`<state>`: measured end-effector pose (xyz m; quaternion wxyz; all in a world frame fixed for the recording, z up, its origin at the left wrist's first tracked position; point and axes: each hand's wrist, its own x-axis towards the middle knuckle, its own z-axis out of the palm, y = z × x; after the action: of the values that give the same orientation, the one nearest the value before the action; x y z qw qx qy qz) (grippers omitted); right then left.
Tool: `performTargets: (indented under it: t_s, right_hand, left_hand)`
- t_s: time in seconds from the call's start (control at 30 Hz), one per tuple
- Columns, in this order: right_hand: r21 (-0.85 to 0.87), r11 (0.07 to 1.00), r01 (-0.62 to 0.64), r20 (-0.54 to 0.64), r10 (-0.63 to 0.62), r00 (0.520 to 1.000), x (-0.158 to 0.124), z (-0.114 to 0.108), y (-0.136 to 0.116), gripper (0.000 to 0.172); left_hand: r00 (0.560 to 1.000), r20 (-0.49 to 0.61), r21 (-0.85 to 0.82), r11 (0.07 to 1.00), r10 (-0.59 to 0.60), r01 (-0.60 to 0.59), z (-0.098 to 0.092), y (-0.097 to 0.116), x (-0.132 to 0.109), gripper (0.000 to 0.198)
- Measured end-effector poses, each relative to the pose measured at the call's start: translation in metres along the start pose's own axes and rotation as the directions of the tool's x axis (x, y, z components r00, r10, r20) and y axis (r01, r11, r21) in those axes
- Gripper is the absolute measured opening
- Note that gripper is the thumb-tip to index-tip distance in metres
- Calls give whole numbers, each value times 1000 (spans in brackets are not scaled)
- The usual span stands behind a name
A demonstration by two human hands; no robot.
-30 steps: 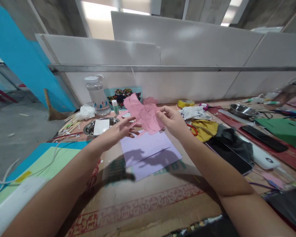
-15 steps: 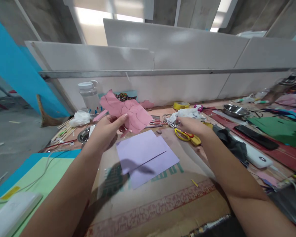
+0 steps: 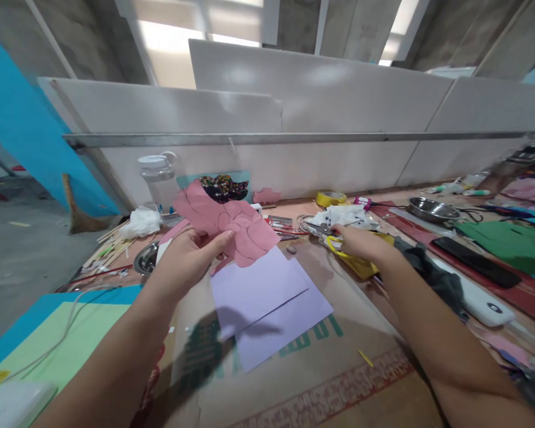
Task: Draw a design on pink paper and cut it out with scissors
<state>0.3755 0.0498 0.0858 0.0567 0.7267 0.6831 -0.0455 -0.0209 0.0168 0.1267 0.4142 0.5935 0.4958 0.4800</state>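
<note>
My left hand (image 3: 200, 252) pinches a cut-out of pink paper (image 3: 249, 229) between thumb and fingers. Dark curved lines are drawn across the cut-out, which is held up over the far left corner of some lilac paper sheets (image 3: 267, 303). Over to the right, my right hand (image 3: 356, 241) has its fingers closed at the metal part of a pair of scissors (image 3: 334, 246) with yellow handles. The fingertips there are partly hidden. The lilac sheets lie overlapping on a printed cardboard (image 3: 303, 380).
A water bottle (image 3: 158, 184), a steel bowl (image 3: 147, 258) and white crumpled plastic (image 3: 142, 223) stand at the left. Yellow tape (image 3: 330, 198) sits by the wall. To the right lie a phone (image 3: 475, 261), a white power bank (image 3: 477, 297), green felt (image 3: 508, 238) and a steel dish (image 3: 433, 209).
My right hand has closed on the scissors, which have tilted from where they lay. The pink cut-out has come lower and nearer, now overlapping the lilac paper. The view has shifted slightly.
</note>
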Motion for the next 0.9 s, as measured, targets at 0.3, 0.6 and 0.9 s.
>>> performTargets:
  t_s: [0.3,0.6,0.9]
  right_hand:
    - [559,661,500,-277,-419,865,-53,-45,-14,46]
    - [907,-239,346,-415,-370,831,-75,-7,-124,59]
    - [910,-14,414,-405,-235,884,-95,-16,-139,45]
  left_hand:
    - [989,148,108,993,28,-44,7,17,-10,40]
    - [953,291,306,952,-81,-13,8,15,-17,38]
    - [894,436,86,993,-106,75,21,-1,-15,44]
